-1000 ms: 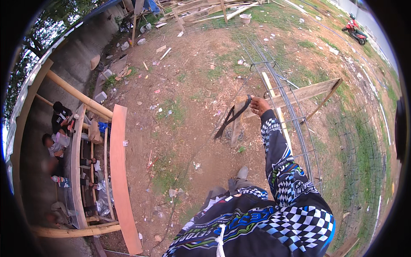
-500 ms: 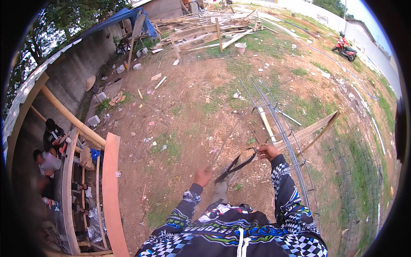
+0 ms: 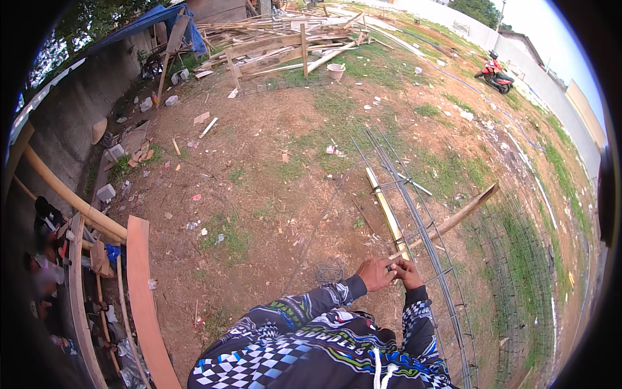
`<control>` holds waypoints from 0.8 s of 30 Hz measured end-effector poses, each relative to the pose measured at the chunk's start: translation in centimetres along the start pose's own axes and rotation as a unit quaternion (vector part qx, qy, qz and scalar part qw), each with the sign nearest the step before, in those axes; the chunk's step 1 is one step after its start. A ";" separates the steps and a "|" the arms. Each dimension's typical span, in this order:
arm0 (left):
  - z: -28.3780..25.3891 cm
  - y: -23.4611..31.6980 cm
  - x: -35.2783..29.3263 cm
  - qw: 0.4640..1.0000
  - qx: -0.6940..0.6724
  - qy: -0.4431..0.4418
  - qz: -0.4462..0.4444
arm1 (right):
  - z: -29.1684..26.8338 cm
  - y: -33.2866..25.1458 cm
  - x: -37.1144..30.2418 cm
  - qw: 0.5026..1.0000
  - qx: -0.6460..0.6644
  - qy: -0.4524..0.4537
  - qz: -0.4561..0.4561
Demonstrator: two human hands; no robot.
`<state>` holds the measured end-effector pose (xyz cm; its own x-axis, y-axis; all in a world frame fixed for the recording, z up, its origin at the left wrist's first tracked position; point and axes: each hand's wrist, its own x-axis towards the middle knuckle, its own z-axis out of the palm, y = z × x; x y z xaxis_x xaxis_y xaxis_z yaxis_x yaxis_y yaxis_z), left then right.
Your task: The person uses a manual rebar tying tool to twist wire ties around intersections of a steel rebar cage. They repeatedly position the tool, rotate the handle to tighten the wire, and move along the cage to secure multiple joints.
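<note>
My left hand (image 3: pixel 376 275) and my right hand (image 3: pixel 408 272) meet in front of me, fingers closed. A small dark thing (image 3: pixel 389 267) shows between them; its kind is hidden by the fingers. Just beyond the hands, a long cage of steel bars (image 3: pixel 422 223) rests across a wooden board (image 3: pixel 468 211) that slants up to the right. Along the cage's left side lies a pale yellowish pole (image 3: pixel 383 207). A loose coil of thin wire (image 3: pixel 330 271) lies on the ground left of my left hand.
Wire mesh (image 3: pixel 518 272) covers the grass at right. To the left, people sit beneath a bamboo frame edged by a reddish plank (image 3: pixel 141 285). A timber pile (image 3: pixel 285 48), a bucket (image 3: pixel 335 71) and a red motorbike (image 3: pixel 495 76) stand farther off.
My left hand has moved right to meet my right hand. The long black strip-like thing that hung from my right hand no longer shows at length. The view has shifted right.
</note>
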<state>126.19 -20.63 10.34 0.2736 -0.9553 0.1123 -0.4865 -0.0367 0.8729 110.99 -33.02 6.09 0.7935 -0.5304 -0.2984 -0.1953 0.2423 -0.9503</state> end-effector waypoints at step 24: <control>0.5 0.2 -0.9 0.993 0.052 0.101 0.027 | 0.3 -0.5 1.1 0.982 0.100 0.006 0.161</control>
<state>125.46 -19.89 10.15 0.4013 -0.8785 0.2592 -0.5846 -0.0279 0.8108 112.18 -33.45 6.21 0.7013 -0.4095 -0.5835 -0.3179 0.5531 -0.7701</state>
